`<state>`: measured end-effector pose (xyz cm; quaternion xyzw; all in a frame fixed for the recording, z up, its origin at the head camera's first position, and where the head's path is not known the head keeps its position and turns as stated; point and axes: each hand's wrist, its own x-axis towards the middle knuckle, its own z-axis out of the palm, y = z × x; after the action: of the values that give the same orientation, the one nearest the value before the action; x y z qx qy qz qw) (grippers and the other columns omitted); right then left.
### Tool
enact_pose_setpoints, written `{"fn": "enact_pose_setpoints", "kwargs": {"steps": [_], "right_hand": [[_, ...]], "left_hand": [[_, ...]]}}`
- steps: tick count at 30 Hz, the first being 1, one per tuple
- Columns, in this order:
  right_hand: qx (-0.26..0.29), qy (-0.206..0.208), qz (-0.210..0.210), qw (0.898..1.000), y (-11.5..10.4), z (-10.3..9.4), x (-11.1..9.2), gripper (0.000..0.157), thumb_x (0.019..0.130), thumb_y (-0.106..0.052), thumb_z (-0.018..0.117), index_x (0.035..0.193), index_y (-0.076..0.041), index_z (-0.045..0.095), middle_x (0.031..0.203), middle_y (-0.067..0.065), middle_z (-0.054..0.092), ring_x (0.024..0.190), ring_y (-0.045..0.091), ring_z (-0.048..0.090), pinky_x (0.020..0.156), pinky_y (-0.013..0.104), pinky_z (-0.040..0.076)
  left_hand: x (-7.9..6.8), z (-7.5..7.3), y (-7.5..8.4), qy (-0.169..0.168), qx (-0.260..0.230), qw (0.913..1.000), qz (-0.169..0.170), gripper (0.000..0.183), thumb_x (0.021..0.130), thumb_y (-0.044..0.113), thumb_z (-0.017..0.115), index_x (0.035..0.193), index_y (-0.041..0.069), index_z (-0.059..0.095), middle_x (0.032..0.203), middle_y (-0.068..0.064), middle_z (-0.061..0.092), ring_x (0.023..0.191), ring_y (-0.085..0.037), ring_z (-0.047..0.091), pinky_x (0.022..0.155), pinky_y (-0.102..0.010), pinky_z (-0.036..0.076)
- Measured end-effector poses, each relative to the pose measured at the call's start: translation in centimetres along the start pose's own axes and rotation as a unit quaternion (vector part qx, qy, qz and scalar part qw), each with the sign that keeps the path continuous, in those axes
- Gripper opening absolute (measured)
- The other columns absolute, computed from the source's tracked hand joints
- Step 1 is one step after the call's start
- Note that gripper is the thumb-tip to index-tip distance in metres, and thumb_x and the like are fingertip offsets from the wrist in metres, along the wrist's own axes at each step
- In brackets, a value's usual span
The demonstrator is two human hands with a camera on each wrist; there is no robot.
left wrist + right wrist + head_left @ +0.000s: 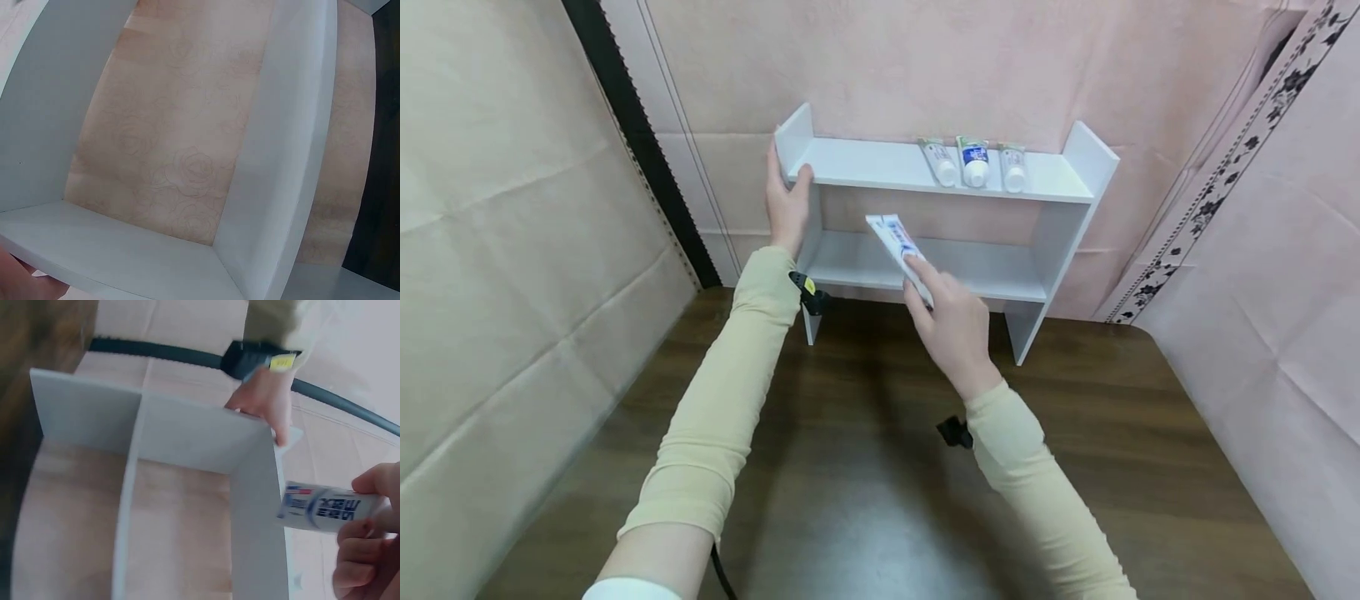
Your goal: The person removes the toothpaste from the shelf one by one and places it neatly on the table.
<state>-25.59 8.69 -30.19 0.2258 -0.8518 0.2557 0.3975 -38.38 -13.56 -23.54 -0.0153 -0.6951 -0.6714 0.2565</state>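
Observation:
A white two-tier shelf unit stands against the back wall. My left hand grips its left side panel near the upper board, thumb at the front edge and fingers on the outer side. Between thumb and fingers of my right hand is a white squeeze tube with blue lettering, held tilted in front of the lower tier. The right wrist view also shows the tube and its print. On the upper board lie three more tubes, one with a blue label, all with caps facing forward.
The shelf's lower board spans between the side panels. Below is a dark wooden tabletop. Pale cloth hangs at the left, back and right, with a black strip at the back left corner.

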Motion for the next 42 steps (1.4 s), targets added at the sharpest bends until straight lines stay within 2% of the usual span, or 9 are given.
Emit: {"fn": "enact_pose_setpoints", "kwargs": {"steps": [3, 5, 9, 12, 19, 23, 28, 36, 42], "right_hand": [[-0.005, -0.042, 0.006, 0.999, -0.1, -0.3, -1.9, 0.032, 0.094, -0.019, 0.058, 0.125, -0.014, 0.067, 0.074, 0.012, 0.068, 0.046, 0.015, 0.039, 0.043, 0.027, 0.029], [-0.007, -0.100, 0.015, 0.995, -0.1, -0.2, -2.9, 0.032, 0.093, -0.019, 0.059, 0.124, -0.014, 0.067, 0.076, 0.011, 0.069, 0.045, 0.012, 0.038, 0.042, 0.025, 0.030], [-0.005, -0.228, 0.036, 0.973, 0.0, 1.1, -5.3, 0.031, 0.090, -0.019, 0.061, 0.120, -0.013, 0.069, 0.064, 0.004, 0.060, 0.044, 0.008, 0.034, 0.039, 0.022, 0.027], [-0.014, -0.282, 0.046, 0.958, 0.3, 2.4, -7.2, 0.027, 0.089, -0.020, 0.062, 0.114, -0.013, 0.071, 0.063, 0.000, 0.058, 0.045, 0.009, 0.035, 0.040, 0.022, 0.027], [-0.057, -0.337, 0.075, 0.937, 0.1, 5.9, -10.0, 0.023, 0.089, -0.024, 0.064, 0.106, -0.013, 0.072, 0.075, 0.004, 0.068, 0.052, 0.016, 0.047, 0.044, 0.028, 0.032], [-0.083, -0.362, 0.082, 0.925, -0.4, 7.2, -11.1, 0.020, 0.087, -0.027, 0.064, 0.100, -0.013, 0.072, 0.074, 0.006, 0.067, 0.053, 0.019, 0.050, 0.045, 0.033, 0.035], [-0.075, -0.394, 0.063, 0.914, -1.4, 8.5, -12.8, 0.017, 0.084, -0.026, 0.067, 0.091, -0.010, 0.069, 0.071, 0.007, 0.067, 0.051, 0.016, 0.047, 0.044, 0.032, 0.036], [-0.072, -0.441, 0.055, 0.893, -2.0, 9.7, -14.7, 0.042, 0.086, -0.023, 0.064, 0.122, -0.002, 0.063, 0.070, 0.007, 0.066, 0.046, 0.010, 0.038, 0.041, 0.026, 0.029], [-0.058, -0.437, 0.049, 0.896, -2.4, 9.9, -14.8, 0.044, 0.088, -0.023, 0.062, 0.126, 0.001, 0.060, 0.066, 0.004, 0.065, 0.043, 0.007, 0.039, 0.039, 0.024, 0.029]], "left_hand": [[0.0, 0.0, 0.4, 0.003, -0.014, 0.9999, 0.001, 0.066, 0.098, 0.018, 0.048, 0.154, 0.035, 0.019, 0.156, 0.005, 0.032, 0.134, -0.013, 0.038, 0.108, -0.029, 0.036], [0.2, 0.0, 0.3, 0.010, -0.021, 0.9997, 0.003, 0.066, 0.097, 0.016, 0.049, 0.154, 0.035, 0.021, 0.155, 0.003, 0.034, 0.131, -0.013, 0.040, 0.106, -0.028, 0.037], [1.4, 0.1, -1.3, 0.030, -0.020, 0.9994, 0.003, 0.067, 0.096, 0.018, 0.051, 0.154, 0.035, 0.022, 0.156, 0.005, 0.034, 0.130, -0.011, 0.040, 0.106, -0.025, 0.036], [1.9, 0.5, -2.3, 0.038, -0.011, 0.9992, 0.002, 0.067, 0.096, 0.021, 0.053, 0.154, 0.035, 0.023, 0.157, 0.009, 0.031, 0.133, -0.009, 0.038, 0.109, -0.023, 0.033], [1.8, 0.9, -2.3, 0.030, -0.008, 0.9993, 0.020, 0.066, 0.096, 0.018, 0.053, 0.154, 0.030, 0.024, 0.159, 0.006, 0.029, 0.138, -0.008, 0.034, 0.112, -0.020, 0.027], [0.6, 0.7, -1.2, 0.026, -0.004, 0.9995, 0.019, 0.066, 0.096, 0.014, 0.052, 0.155, 0.024, 0.023, 0.159, 0.001, 0.030, 0.139, -0.010, 0.035, 0.112, -0.020, 0.028], [-0.9, 0.1, 0.2, 0.036, -0.012, 0.9992, 0.006, 0.066, 0.096, 0.014, 0.050, 0.156, 0.022, 0.022, 0.159, 0.001, 0.030, 0.137, -0.013, 0.037, 0.112, -0.022, 0.030], [1.0, 0.5, -2.2, 0.038, -0.016, 0.9991, 0.012, 0.067, 0.096, 0.018, 0.052, 0.155, 0.027, 0.022, 0.158, 0.003, 0.031, 0.136, -0.012, 0.037, 0.111, -0.022, 0.030], [1.7, 0.5, -3.0, 0.053, -0.001, 0.9984, 0.021, 0.067, 0.096, 0.022, 0.052, 0.155, 0.027, 0.023, 0.158, 0.006, 0.033, 0.134, -0.011, 0.039, 0.110, -0.021, 0.031]]}}
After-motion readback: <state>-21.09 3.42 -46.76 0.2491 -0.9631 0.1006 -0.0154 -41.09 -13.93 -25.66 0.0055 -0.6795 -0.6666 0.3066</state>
